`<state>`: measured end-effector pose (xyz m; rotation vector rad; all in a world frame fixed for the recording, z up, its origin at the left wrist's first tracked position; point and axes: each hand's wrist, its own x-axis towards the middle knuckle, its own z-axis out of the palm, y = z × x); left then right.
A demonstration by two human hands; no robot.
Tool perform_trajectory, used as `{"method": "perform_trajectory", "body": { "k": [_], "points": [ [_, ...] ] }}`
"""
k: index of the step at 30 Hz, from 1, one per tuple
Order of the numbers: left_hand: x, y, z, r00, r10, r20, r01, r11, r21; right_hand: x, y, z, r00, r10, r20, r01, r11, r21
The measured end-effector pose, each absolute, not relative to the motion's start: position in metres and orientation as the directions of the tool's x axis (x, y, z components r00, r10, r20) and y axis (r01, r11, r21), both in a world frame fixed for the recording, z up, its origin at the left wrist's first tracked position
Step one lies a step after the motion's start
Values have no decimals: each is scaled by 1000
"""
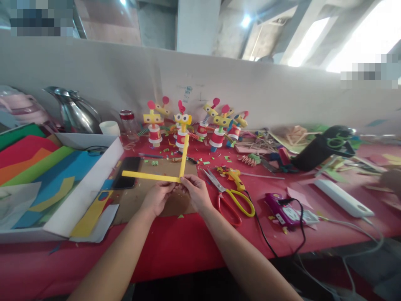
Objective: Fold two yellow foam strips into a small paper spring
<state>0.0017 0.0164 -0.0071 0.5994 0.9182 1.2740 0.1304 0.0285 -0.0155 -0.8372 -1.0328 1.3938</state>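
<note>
Two yellow paper strips (150, 177) meet at a corner, forming an L. One reaches out to the left and the other points away from me. My left hand (158, 196) pinches the left-going strip close to the corner. At the corner itself, my right hand (196, 190) grips the strips between thumb and fingers. Both hands are over a brown cardboard sheet (125, 211). Just right of my right hand lie scissors (222, 188) with one red and one yellow handle, blades apart. A yellow glue gun (234, 177) rests beyond them.
Several paper-and-cup robot figures (182, 136) stand at the back. On the left are a white box (84, 188) of coloured paper, a black phone (127, 171) and a metal jug (73, 110). A purple power strip (283, 211), cables and a black cup-shaped holder (313, 148) occupy the right.
</note>
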Motion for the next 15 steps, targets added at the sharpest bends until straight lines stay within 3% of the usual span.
{"method": "perform_trajectory", "body": {
  "k": [7,15],
  "points": [
    [2,18,-8,44,945,-325,-597,286,750,130,27,-16,-110,990,83,-370,36,-928],
    [-4,20,-9,74,936,-345,-520,331,787,130,26,-21,-101,986,132,-313,95,-945]
  ]
}}
